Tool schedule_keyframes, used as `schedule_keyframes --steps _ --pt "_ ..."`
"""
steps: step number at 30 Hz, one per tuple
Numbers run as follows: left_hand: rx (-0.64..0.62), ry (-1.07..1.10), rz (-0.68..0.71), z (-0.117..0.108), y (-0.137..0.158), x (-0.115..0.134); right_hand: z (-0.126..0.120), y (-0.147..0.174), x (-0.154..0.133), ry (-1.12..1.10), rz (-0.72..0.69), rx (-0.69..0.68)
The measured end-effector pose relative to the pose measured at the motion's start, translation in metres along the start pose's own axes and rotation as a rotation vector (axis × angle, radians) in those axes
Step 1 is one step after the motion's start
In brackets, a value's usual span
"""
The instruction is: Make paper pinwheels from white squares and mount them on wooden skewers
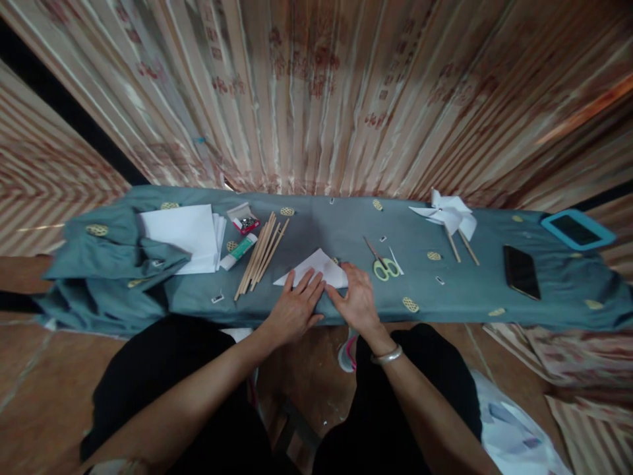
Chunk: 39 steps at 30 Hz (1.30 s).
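A white sheet of paper [320, 262], folded into a triangle, lies flat near the front edge of the cloth-covered table. Resting on its lower left part is my left hand [297, 305], fingers stretched out. My right hand [357, 295] touches the paper's right corner, thumb and fingers apart, with the thumb close to my left fingertips. Green-handled scissors [386, 267] lie to the right of my right hand, beside a thin white paper strip [396, 260]. Left of the folded paper is a bundle of wooden sticks [262, 254].
At the left are a stack of white paper [180, 231], a glue stick [240, 251] and a small open box [242, 218] of metal pins. White paper pinwheels [448, 214] on sticks, a black phone [522, 271] and a blue-framed tablet [577, 229] lie at the right. A curtain [316, 99] hangs behind.
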<state>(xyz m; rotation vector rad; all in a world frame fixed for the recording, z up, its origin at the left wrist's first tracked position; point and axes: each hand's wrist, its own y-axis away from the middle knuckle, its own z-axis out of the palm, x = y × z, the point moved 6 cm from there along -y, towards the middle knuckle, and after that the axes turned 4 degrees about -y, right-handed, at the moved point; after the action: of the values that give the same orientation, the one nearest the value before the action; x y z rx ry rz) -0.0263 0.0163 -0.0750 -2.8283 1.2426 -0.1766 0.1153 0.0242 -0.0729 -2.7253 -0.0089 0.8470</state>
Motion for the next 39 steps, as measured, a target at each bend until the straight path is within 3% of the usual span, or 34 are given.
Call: schedule_keyframes --steps 9,19,29,39 --pt "-0.007 -0.018 -0.003 0.005 0.002 -0.002 0.008 0.003 0.003 0.033 0.033 0.098" --pt "-0.032 -0.024 -0.048 0.007 0.006 -0.002 0.018 0.004 0.006 0.057 0.038 0.102" --pt "0.058 -0.097 -0.204 0.002 0.057 -0.043 0.008 0.005 0.037 0.026 0.086 0.111" --pt "0.111 -0.107 -0.203 0.005 0.067 -0.045 0.005 0.008 0.057 -0.015 0.001 0.147"
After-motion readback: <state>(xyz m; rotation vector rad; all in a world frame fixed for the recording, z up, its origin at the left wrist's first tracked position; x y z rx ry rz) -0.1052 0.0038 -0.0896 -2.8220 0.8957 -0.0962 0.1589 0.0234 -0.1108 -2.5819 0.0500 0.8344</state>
